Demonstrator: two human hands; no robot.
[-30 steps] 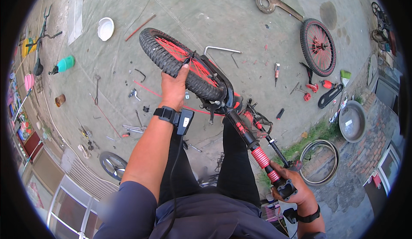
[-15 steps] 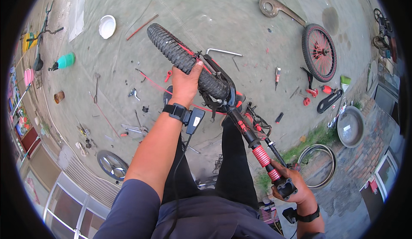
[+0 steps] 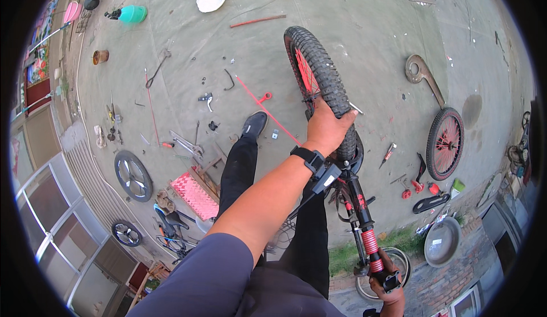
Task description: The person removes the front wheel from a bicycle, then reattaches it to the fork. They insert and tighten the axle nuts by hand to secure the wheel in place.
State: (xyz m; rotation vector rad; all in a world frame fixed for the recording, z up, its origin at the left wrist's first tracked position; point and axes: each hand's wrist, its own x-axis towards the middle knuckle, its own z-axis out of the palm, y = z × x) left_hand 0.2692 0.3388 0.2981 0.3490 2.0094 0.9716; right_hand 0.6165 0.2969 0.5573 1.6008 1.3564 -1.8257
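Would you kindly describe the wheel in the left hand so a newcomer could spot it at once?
Start from the wide grey-green ground and find the left hand above it. It grips a knobbly-tyred wheel with red spokes. Unlike the loose red-spoked wheel on the ground to the right, this one is joined to a black-and-red frame piece.

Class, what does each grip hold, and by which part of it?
The left grip holds the wheel by its tyre; the right grip holds the red-ringed tube by the end away from the wheel.

Right grip (image 3: pixel 387 290) seemingly holds fork (image 3: pixel 370 242).
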